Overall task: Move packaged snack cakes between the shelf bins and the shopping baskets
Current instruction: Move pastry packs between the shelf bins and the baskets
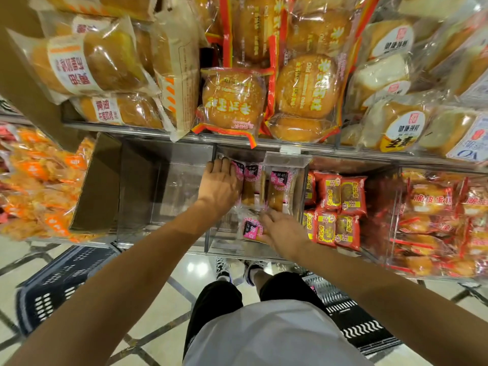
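**Head view: both hands in the clear bin of pink-labelled snack cakes**

Head view, read from your left. A dark blue shopping basket sits on the tiled floor by your left leg, under the shelf edge, so a lifted cake has only a short drop. Above it, orange-wrapped snacks fill the leftmost bin, beside a brown cardboard divider. Next comes a clear acrylic bin that looks bare, as far as the glare lets you tell.

Your left hand reaches deep into the middle bin, palm down, fingers laid over the back row of pink-labelled snack cakes. Its fingertips are hidden behind the packs, so you cannot tell whether it has closed on one or only presses them. Flat like that, it likely steadies the standing row.

Your right hand is nearer the front lip, fingers curled onto one pink-labelled pack lying loose there; it appears to be grasping that pack.

Further right, red-wrapped date cakes stand packed in their own bin. A second basket, dark with white markings, lies on the floor by your right leg. On the shelf above, round sponge cakes hang over the rail.
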